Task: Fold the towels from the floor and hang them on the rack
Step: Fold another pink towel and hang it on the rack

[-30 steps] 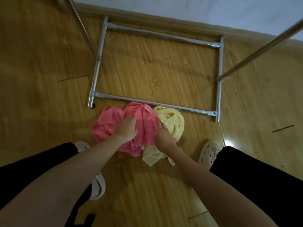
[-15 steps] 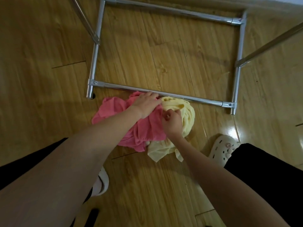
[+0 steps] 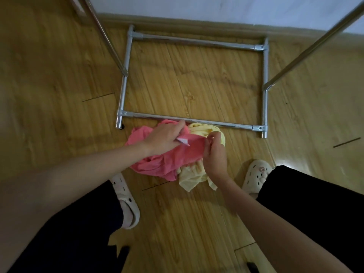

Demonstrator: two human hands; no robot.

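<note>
The person is bending over a crumpled pink towel (image 3: 169, 158) lying on the wooden floor (image 3: 189, 89), just in front of the near base bar of the metal drying rack (image 3: 126, 75). The left hand (image 3: 163, 137) is gripping the upper part of the pink towel, its fingers curled round a bunched fold so that a pale tag or hem corner is sticking out beneath them. The right hand (image 3: 214, 154) is pinching the same towel's edge just beside the left hand, with its thumb and fingertips closed on the cloth.

A crumpled pale yellow towel (image 3: 197, 177) is lying against the pink one on the side nearer the rack's right post, partly under the right hand and partly tucked below the pink cloth; its far edge is touching or nearly touching the rack's near base bar. Both towels are sitting in a loose heap, neither one folded.

The rack's rectangular base frame is resting flat on the floor, with two slanted poles rising from its side bars out of view. The person's feet, in light perforated clogs (image 3: 255, 178), are standing on either side of the heap, away from the rack, and dark trouser legs are filling the lower corners.
</note>
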